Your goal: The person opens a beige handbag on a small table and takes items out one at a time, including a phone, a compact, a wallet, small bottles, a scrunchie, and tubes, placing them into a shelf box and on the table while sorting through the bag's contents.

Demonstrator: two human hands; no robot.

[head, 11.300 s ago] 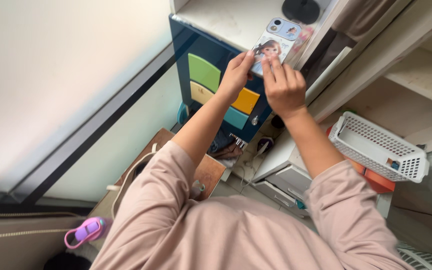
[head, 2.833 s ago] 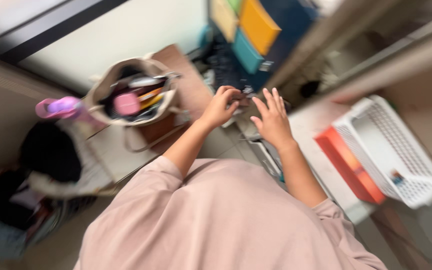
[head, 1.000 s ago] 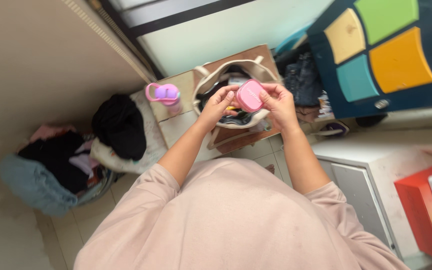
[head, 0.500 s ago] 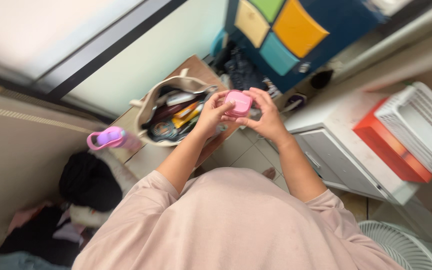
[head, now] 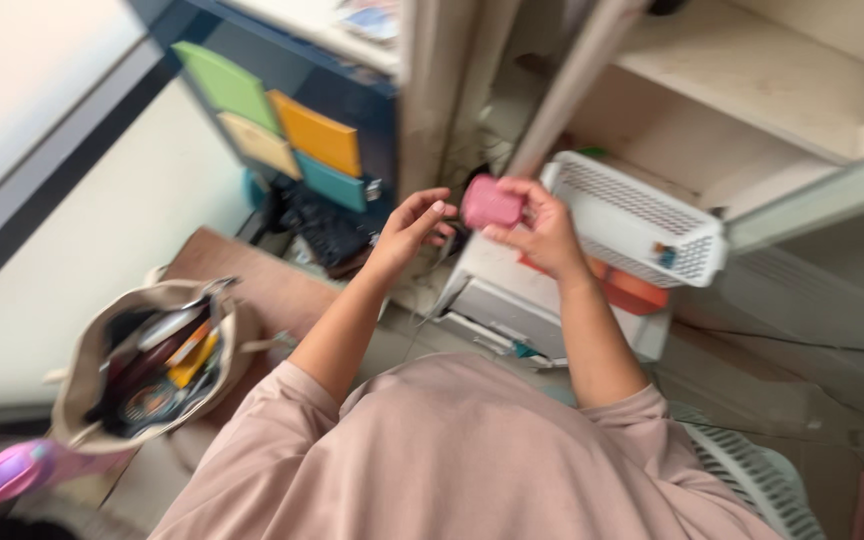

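Observation:
My right hand (head: 540, 226) holds a small pink rounded case (head: 490, 203) up in front of me, fingers wrapped round its right side. Just left of the case is my left hand (head: 410, 225), fingers spread and curled, its fingertips close to the case but apart from it. Behind the hands stands a white perforated plastic basket (head: 642, 220) on an orange box (head: 624, 287). The picture is blurred by motion.
A beige tote bag (head: 142, 360) full of small items sits on a brown stool at lower left, with a pink bottle (head: 2, 478) beside it. A dark blue cabinet (head: 292, 120) with coloured panels stands at the back. Shelves (head: 752, 80) rise at upper right, a white fan (head: 752, 480) at lower right.
The view has swung right, from the tote bag toward the shelves. The pink case has moved right with my right hand; my left hand has come off it.

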